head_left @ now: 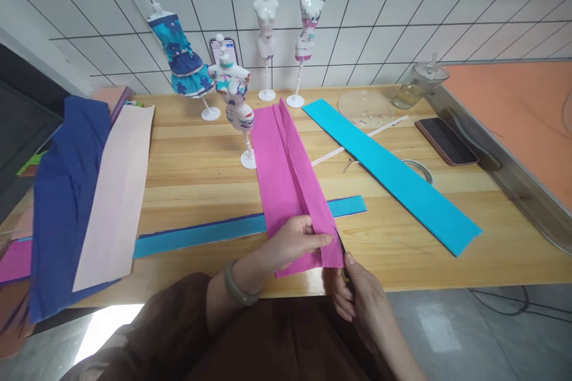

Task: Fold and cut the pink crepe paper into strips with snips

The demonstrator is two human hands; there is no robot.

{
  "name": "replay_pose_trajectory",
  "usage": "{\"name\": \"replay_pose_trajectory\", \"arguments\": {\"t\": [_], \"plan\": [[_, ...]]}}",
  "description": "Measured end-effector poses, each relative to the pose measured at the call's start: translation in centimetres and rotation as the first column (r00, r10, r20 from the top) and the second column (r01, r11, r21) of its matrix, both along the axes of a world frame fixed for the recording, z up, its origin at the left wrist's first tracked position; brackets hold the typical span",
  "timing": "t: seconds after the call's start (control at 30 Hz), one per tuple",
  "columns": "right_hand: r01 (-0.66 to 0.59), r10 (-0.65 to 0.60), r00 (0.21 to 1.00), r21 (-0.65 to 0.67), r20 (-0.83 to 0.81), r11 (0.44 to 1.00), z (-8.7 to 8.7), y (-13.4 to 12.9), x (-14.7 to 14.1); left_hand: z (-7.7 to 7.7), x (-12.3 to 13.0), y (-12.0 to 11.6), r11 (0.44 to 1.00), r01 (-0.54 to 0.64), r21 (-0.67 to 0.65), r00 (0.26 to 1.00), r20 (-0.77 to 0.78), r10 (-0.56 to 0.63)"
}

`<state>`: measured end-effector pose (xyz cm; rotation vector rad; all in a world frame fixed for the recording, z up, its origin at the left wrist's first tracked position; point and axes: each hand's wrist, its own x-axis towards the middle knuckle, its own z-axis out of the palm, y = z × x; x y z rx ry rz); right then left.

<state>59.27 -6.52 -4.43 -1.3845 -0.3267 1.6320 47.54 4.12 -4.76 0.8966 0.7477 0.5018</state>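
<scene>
A long folded sheet of pink crepe paper (277,166) lies lengthwise in front of me, its near end by the table's front edge. My left hand (292,243) is closed on its folded layer, thumb on top near the right edge. In my right hand (360,286) is a pair of scissors (341,243), dark-bladed with some yellow at the handle. The blades meet the paper's right edge close to its near corner; fingers hide most of the handles. Beneath the pink sheet runs a narrow blue strip (201,237) with a darker blue edge.
Several small white dress forms stand at the back, one wearing a blue dress (179,50). A wide turquoise strip (393,175) lies diagonally at right, over a roll of tape (420,169). Beyond are a phone (447,140) and a glass cup (417,86). Folded paper sheets (114,202) lie left.
</scene>
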Motion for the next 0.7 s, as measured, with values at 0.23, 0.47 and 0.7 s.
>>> {"name": "replay_pose_trajectory", "arguments": {"t": [0.23, 0.47, 0.7], "plan": [[-0.040, 0.040, 0.998, -0.008, -0.043, 0.999, 0.2, -0.2, 0.2, -0.3, -0.1, 0.0, 0.999, 0.031, 0.019, 0.997, 0.067, -0.032], [-0.111, 0.110, 0.994, -0.066, -0.015, 0.992, 0.7, -1.5, 0.9, -0.4, -0.1, 0.1, 1.000, 0.022, -0.011, 1.000, 0.012, -0.022], [-0.237, 0.272, 0.948, -0.205, 0.168, 0.950, 3.7, -3.0, 3.8, -0.5, 0.0, 0.1, 0.999, 0.005, -0.051, 1.000, -0.023, -0.007]]}}
